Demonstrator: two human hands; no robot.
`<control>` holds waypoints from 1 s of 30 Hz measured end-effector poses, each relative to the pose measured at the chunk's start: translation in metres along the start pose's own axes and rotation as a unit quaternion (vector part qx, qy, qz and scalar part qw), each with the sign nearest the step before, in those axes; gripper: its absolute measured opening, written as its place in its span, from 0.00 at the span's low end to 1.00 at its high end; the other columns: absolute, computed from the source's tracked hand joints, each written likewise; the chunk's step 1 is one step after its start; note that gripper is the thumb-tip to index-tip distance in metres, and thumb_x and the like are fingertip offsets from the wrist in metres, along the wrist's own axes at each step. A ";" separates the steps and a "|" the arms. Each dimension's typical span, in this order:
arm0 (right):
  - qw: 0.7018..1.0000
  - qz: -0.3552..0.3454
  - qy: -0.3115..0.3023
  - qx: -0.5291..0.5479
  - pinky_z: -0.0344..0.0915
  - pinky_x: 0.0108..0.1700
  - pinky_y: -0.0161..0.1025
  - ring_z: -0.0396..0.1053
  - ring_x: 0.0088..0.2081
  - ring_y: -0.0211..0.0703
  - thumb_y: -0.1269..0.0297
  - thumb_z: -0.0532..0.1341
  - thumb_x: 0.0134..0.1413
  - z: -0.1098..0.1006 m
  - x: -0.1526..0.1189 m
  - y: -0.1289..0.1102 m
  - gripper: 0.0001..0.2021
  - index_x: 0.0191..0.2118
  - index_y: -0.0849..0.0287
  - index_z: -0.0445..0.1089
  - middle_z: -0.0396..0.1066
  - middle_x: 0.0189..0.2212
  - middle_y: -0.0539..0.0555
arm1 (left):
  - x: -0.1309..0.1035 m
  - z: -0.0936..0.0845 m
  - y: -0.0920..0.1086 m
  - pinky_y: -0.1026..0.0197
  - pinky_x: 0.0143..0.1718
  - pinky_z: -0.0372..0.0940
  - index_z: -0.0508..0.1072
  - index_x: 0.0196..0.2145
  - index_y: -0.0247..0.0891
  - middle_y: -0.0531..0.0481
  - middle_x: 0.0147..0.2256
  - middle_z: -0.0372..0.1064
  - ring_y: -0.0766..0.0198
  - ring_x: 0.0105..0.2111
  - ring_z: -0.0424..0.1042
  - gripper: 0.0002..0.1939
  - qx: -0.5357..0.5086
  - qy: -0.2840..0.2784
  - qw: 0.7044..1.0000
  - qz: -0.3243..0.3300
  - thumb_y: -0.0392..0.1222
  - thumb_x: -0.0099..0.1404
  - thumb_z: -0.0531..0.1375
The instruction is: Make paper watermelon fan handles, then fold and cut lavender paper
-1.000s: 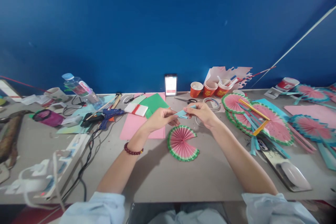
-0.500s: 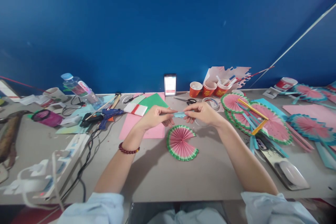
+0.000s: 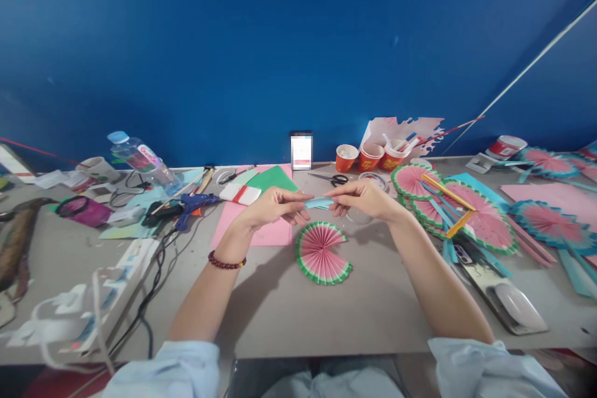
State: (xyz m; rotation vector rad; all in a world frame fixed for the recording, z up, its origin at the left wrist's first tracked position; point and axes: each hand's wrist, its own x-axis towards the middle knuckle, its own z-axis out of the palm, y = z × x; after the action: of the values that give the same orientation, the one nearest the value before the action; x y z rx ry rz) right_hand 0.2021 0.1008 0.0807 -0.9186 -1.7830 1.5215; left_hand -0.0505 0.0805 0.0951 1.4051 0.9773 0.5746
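My left hand point(image 3: 277, 206) and my right hand point(image 3: 357, 199) pinch the two ends of a small light-blue paper piece point(image 3: 319, 203), held above the table. Fingers hide part of the paper. Just below my hands, a pleated pink fan with a green rim point(image 3: 321, 255) lies on the table, its round shape open in a gap on the right side. Pink sheets point(image 3: 265, 231) and a green sheet point(image 3: 275, 179) lie beside and behind my left hand. Black scissors point(image 3: 336, 180) rest behind my right hand.
Paper cups point(image 3: 346, 159) and a phone point(image 3: 301, 150) stand at the back. Finished-looking fans point(image 3: 489, 214) and a white mouse point(image 3: 518, 305) are at right. A blue glue gun point(image 3: 193, 206), a bottle point(image 3: 149, 161), cables and a power strip point(image 3: 121, 292) are at left.
My hands have drawn slightly apart, and more of the light-blue paper shows between them. Both still hold it. The pleated fan has stayed in place.
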 end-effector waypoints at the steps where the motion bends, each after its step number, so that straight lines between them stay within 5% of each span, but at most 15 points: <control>1: 1.000 -0.001 0.004 0.001 0.74 0.32 0.37 0.75 0.27 0.40 0.56 0.65 0.49 -0.001 0.000 0.000 0.17 0.43 0.61 0.76 0.77 0.28 0.55 | 0.000 -0.001 0.000 0.69 0.25 0.67 0.71 0.51 0.40 0.44 0.34 0.77 0.68 0.26 0.75 0.22 0.002 0.001 1.000 0.000 0.44 0.58 0.63; 9: 1.000 -0.001 0.029 0.010 0.74 0.32 0.39 0.76 0.28 0.43 0.56 0.66 0.47 -0.008 -0.006 -0.006 0.17 0.42 0.60 0.76 0.77 0.28 0.55 | -0.005 -0.014 -0.002 0.68 0.25 0.68 0.72 0.50 0.37 0.39 0.39 0.76 0.62 0.32 0.77 0.22 -0.009 0.000 1.000 0.021 0.45 0.59 0.63; 16: 1.000 0.022 -0.001 -0.003 0.74 0.32 0.38 0.75 0.27 0.42 0.57 0.66 0.47 -0.004 -0.008 -0.012 0.14 0.37 0.60 0.77 0.76 0.26 0.54 | -0.009 -0.026 -0.004 0.62 0.36 0.71 0.65 0.57 0.38 0.39 0.40 0.76 0.59 0.38 0.76 0.31 0.004 -0.123 0.992 0.035 0.52 0.58 0.62; 22: 0.993 0.044 -0.093 -0.062 0.72 0.33 0.37 0.74 0.29 0.40 0.60 0.61 0.52 0.010 -0.010 -0.014 0.13 0.41 0.58 0.76 0.77 0.29 0.53 | 0.003 0.006 -0.007 0.62 0.36 0.69 0.76 0.42 0.33 0.42 0.34 0.76 0.63 0.33 0.74 0.22 0.024 -0.124 0.992 0.009 0.54 0.61 0.58; 26: 0.987 0.031 -0.066 -0.143 0.69 0.33 0.35 0.74 0.29 0.39 0.64 0.60 0.53 0.020 -0.012 -0.018 0.12 0.44 0.58 0.72 0.75 0.26 0.50 | 0.006 0.031 -0.004 0.62 0.35 0.68 0.76 0.36 0.34 0.46 0.31 0.76 0.65 0.31 0.74 0.18 -0.056 -0.116 0.991 -0.032 0.54 0.60 0.60; 30: 0.979 -0.003 -0.026 -0.200 0.65 0.30 0.34 0.71 0.26 0.38 0.64 0.60 0.53 0.025 -0.015 -0.024 0.08 0.39 0.57 0.69 0.73 0.23 0.48 | 0.006 0.038 -0.002 0.67 0.25 0.63 0.73 0.30 0.34 0.50 0.23 0.72 0.69 0.21 0.69 0.21 -0.090 -0.083 0.992 -0.035 0.57 0.62 0.57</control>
State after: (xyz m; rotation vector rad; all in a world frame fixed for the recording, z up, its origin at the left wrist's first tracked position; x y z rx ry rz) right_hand 0.1877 0.0725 0.1006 -1.0661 -2.1744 1.2109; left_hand -0.0156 0.0648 0.0881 1.2320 0.8169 0.4731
